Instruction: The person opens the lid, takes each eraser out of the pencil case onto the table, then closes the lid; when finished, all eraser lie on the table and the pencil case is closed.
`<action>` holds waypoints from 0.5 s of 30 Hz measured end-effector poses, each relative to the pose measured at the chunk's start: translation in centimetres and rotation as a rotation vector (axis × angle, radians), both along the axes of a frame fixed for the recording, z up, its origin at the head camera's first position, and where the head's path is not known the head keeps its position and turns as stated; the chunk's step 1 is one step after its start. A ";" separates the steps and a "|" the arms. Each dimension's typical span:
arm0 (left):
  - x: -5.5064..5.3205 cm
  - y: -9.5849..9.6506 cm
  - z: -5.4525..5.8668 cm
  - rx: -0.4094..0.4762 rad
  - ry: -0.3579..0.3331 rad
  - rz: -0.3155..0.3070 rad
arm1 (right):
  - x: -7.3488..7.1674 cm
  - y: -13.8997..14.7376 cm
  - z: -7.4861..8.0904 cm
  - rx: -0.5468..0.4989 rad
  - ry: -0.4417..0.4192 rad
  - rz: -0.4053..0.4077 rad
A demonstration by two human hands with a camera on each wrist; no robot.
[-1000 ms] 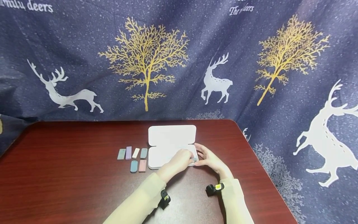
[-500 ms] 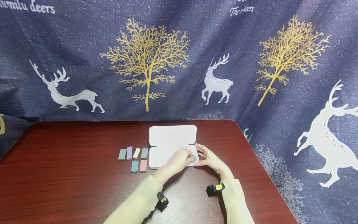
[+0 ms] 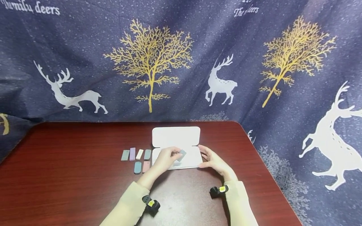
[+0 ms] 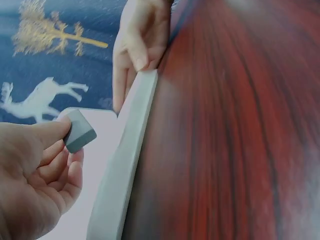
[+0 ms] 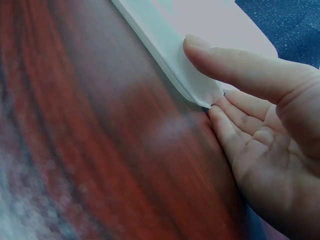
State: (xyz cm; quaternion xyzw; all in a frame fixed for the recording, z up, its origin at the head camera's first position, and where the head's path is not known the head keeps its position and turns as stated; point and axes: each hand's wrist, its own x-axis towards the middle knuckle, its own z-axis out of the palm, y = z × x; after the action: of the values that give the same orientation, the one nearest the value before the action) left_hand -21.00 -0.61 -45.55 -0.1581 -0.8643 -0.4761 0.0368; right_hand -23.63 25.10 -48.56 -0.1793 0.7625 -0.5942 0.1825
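A small grey block (image 4: 80,131), shaped like an eraser, is pinched between the thumb and fingers of my left hand (image 3: 167,157). In the head view that hand is over the left-middle part of an open white hinged case (image 3: 192,158), whose lid (image 3: 176,136) lies back. My right hand (image 3: 214,161) holds the case's right end, thumb at the front corner and fingers round the far side. The right wrist view shows its thumb (image 5: 200,47) over the case and its other fingers (image 5: 227,125) against the end.
Left of the case several small blocks lie in two rows: a green one (image 3: 125,155), a purple one (image 3: 132,154), a white one (image 3: 139,154), two blue-grey ones, and a pink one (image 3: 146,166). A patterned curtain (image 3: 181,94) hangs behind the dark red table (image 3: 70,172).
My left hand has moved left from the case's right end, lifting the grey block with it. The right hand keeps its place at the case's end.
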 end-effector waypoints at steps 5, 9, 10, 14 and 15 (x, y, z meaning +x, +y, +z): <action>0.0 -2.4 -0.2 0.046 -0.079 0.066 | -0.1 -0.2 -0.1 -0.004 -0.012 -0.010; -0.1 -4.5 -0.1 0.043 -0.116 0.124 | -0.1 -0.1 -0.1 -0.001 -0.008 -0.005; -0.2 -5.1 -0.1 0.045 -0.125 0.138 | -0.1 -0.1 -0.1 0.000 -0.008 -0.004; -0.1 -7.9 -0.1 0.081 -0.186 0.157 | -0.1 -0.1 -0.1 0.008 -0.003 0.000; -0.1 -8.6 -0.1 0.094 -0.204 0.154 | -0.1 -0.1 -0.2 0.007 0.000 0.001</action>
State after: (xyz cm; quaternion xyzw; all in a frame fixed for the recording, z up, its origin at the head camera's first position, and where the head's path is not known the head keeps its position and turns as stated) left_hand -21.08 -9.22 -45.60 -0.0400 -0.8499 -0.5254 -0.0075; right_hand -23.73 25.04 -48.72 -0.1789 0.7645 -0.5915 0.1836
